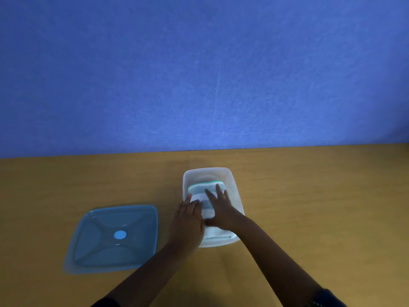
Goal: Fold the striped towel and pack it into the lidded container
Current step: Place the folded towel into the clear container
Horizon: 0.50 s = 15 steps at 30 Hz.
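Both your hands press flat, fingers spread: right hand [218, 207] atop the folded striped towel [204, 197] inside the container [238, 196], left hand [188, 218] alongside.

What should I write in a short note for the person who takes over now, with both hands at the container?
Left hand: flat at the container's left wall, beside the towel.
Right hand: open, fingers spread flat on the towel.
Striped towel: folded, inside the container.
Lid: off, on the table, left of the container.
Left to do: put the lid on.
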{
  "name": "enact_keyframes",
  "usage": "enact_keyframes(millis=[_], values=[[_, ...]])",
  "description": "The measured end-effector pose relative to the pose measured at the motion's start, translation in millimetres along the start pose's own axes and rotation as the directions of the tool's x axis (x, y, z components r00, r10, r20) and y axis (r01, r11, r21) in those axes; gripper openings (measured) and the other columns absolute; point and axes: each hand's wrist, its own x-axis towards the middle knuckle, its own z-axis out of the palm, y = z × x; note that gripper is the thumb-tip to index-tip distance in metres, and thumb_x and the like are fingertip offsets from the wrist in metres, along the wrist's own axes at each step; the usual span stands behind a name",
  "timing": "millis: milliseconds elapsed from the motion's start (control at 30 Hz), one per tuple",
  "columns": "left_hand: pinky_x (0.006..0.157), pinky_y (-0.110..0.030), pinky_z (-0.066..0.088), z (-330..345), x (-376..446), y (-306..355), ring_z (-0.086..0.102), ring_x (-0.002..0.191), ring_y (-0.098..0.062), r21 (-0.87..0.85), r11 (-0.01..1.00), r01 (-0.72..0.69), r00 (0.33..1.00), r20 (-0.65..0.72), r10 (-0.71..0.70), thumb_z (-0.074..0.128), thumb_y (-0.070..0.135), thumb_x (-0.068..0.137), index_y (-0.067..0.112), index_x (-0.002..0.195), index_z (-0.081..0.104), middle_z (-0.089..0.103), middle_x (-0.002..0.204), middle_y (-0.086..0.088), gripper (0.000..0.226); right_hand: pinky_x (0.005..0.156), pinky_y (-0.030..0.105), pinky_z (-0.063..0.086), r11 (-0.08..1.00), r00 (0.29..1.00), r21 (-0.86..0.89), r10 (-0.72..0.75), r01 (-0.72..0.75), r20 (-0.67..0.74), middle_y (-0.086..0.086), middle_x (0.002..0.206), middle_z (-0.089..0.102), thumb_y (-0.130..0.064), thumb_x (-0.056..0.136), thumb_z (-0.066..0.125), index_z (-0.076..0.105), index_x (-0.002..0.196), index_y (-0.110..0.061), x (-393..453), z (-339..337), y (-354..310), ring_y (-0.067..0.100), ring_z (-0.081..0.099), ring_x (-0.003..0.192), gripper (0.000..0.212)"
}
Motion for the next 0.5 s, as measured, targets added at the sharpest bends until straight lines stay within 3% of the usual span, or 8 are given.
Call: enact_keyframes(millis=[167, 333, 400, 500], values=[[0.084, -0.047, 0.054, 2.6, -1.4, -0.1, 0.065, 0.106, -0.033, -0.019, 1.000, -0.015, 1.000, -0.025, 0.014, 0.079, 0.006, 0.056, -0.002, 0.099, 0.069, 0.073, 0.099, -0.015, 0.044, 0.115, 0.055, 0.005, 0.992, 0.993, -0.122, 0.002, 0.012, 0.118, 0.009, 0.153, -0.030, -0.046, 0.071, 0.074, -0.006, 0.145, -0.037, 7.0, 21.5, 4.2, 0.046, -0.022, 0.138, 0.110], [0.088, -0.048, 0.053, 2.8, -1.3, 0.0, 0.061, 0.111, -0.034, -0.069, 0.998, -0.002, 1.000, -0.010, 0.002, 0.074, 0.006, 0.065, -0.002, 0.103, 0.067, 0.072, 0.104, -0.016, 0.040, 0.114, 0.057, 0.000, 0.980, 0.987, -0.192, 0.073, -0.045, 0.143, 0.008, 0.151, -0.034, -0.044, 0.070, 0.076, -0.009, 0.145, -0.038, 8.0, 28.5, -2.0, 0.044, -0.027, 0.136, 0.114], [0.090, -0.049, 0.050, 3.8, -1.6, -1.0, 0.059, 0.114, -0.035, -0.121, 0.993, 0.001, 1.000, -0.020, -0.004, 0.067, 0.007, 0.070, -0.002, 0.106, 0.065, 0.069, 0.109, -0.018, 0.037, 0.114, 0.057, -0.001, 0.980, 0.986, -0.195, 0.077, -0.047, 0.151, 0.008, 0.151, -0.034, -0.044, 0.070, 0.075, -0.010, 0.145, -0.036, 5.6, 25.2, -6.6, 0.044, -0.027, 0.136, 0.114], [0.100, -0.044, 0.044, 4.7, -5.1, -7.8, 0.052, 0.122, -0.032, -0.328, 0.944, 0.036, 0.989, -0.122, -0.080, 0.043, 0.013, 0.083, -0.004, 0.113, 0.060, 0.062, 0.121, -0.021, 0.038, 0.113, 0.057, -0.002, 0.987, 0.984, -0.159, 0.054, -0.027, 0.171, 0.010, 0.151, -0.033, -0.044, 0.071, 0.075, -0.012, 0.146, -0.033, -0.5, 11.5, -8.7, 0.044, -0.026, 0.136, 0.115]])
